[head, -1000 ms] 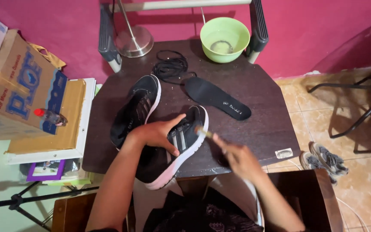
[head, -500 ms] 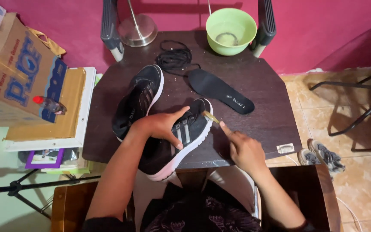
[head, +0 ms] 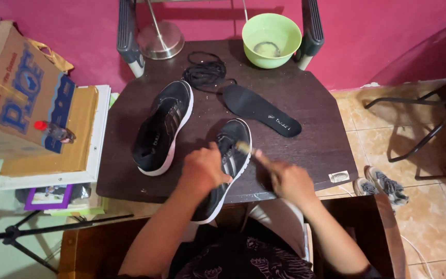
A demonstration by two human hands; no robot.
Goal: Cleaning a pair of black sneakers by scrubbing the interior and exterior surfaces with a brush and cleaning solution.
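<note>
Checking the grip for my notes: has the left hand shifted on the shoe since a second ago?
Yes. The left hand slid down the shoe toward the table's near edge.

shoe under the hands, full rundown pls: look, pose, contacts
The held shoe is a black sneaker with pale side stripes and a white-pink sole edge. It has no laces. It lies tilted on the near edge of the dark table, toe pointing away, heel hanging over the edge toward the person. The left hand presses on its upper and covers the middle. The right hand holds a small brush whose bristles meet the shoe's right side near the toe.
</note>
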